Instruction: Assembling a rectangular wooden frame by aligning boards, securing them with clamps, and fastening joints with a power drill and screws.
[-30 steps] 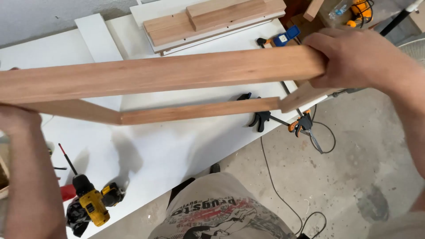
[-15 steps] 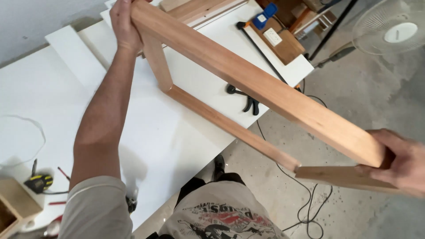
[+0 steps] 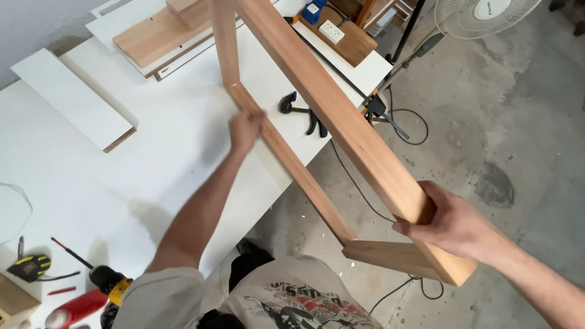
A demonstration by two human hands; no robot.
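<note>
I hold a wooden frame of reddish-brown boards, smooth and unfinished, with mitred or butted corners. Its thick near rail runs from 12 o'clock down to 4 o'clock, a thinner rail runs beside it toward 5 o'clock, and a short piece joins them at the low end. The frame hangs tilted in the air, half over the white table and half over the concrete floor.

My left hand is closed on the thin rail near the corner at 11 o'clock. My right hand is clamped round the thick rail near its low end at 4 o'clock. The hands are well apart.

Half a second ago my left hand gripped the far top corner; now it sits lower, on the thin rail. The right hand has kept its hold at the low end, and the frame has swung a little toward me.

A black clamp lies on the table under the frame. A drill lies at 8 o'clock.
</note>
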